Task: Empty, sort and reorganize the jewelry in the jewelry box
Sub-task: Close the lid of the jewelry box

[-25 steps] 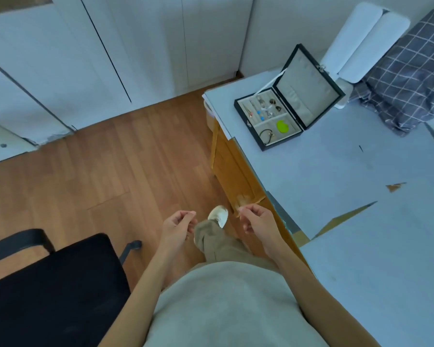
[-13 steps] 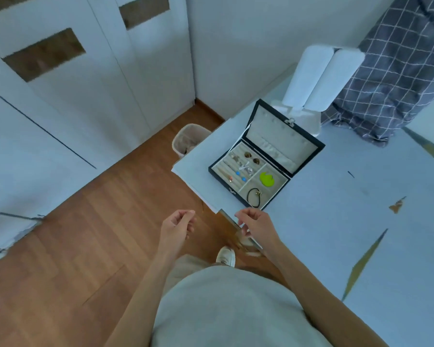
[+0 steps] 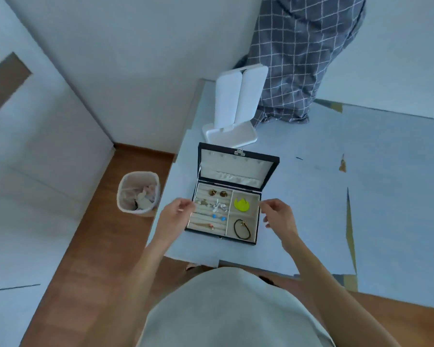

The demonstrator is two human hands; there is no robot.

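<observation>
The woven white wastebasket stands on the wooden floor just off the left edge of the pale blue worktop, and the black jewelry box with cream lining sits near that same edge, close to the front. A nudge to the left, or a small piece dropped on that side, could well end up on the floor or in the basket.

The left hand is at the box's left wall, its grip loosely curled and holding nothing that I can see; whether it touches the wall is unclear. Inside, going rightward: two gold-brown rings in the rolls at the back, a silvery tangle, two blue beads and a thin gold piece nearer the front. These are small and light, so tipping the box would likely scatter and tangle them. Right of the divider lie a bright yellow-green flat piece and, in front of it, a black cord bracelet.

The right hand hovers just beside the right wall, fingers relaxed and apart, gripping nothing.

The box's long axis runs left to right, slightly skewed. Its lid stands upright at the back, so it opens toward the person.
</observation>
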